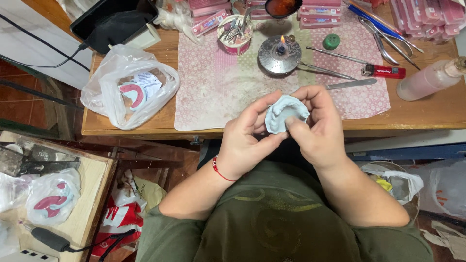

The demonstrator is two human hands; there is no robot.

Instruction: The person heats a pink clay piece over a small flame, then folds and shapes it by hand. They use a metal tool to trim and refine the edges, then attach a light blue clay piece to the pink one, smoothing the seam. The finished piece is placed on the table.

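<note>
A pale blue-white dental cast (pixel 284 112), arch-shaped, is held between both hands just in front of the wooden desk's edge (pixel 427 120). My left hand (pixel 247 140), with a red cord bracelet at the wrist, cups it from the left and below. My right hand (pixel 318 128) grips it from the right, thumb pressed on its front face. Beyond the hands, a small burner (pixel 280 53) with a lit flame stands on a pink patterned mat (pixel 218 92).
On the mat and desk lie metal instruments (pixel 349 83), tweezers (pixel 335 56), a red lighter (pixel 383 72), a green cap (pixel 331 41), a cup of tools (pixel 235 34), a bottle (pixel 429 80), pink wax boxes (pixel 320 9). A plastic bag holding a pink arch (pixel 128 87) sits left; another bag (pixel 51 199) rests on a lower table.
</note>
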